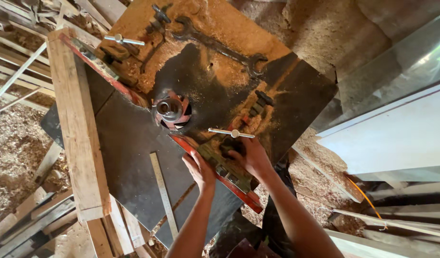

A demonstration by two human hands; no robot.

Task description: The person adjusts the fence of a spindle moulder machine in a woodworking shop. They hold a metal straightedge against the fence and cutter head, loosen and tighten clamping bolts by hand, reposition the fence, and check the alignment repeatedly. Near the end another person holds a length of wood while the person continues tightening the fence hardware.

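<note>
Both bare forearms reached up from the lower edge of the view, running nearly side by side and angled slightly apart. The left hand [199, 168] lay palm down, fingers pointing forward and pressed flat. The right hand [248, 157] sat just beside it, a little further forward, its fingers curled downward in a loose grasp, wrist straight.

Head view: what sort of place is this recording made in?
Most likely a woodworking shop: a cutter head set in a sawdust-covered machine table, timber planks alongside, and wood shavings over the floor.
</note>
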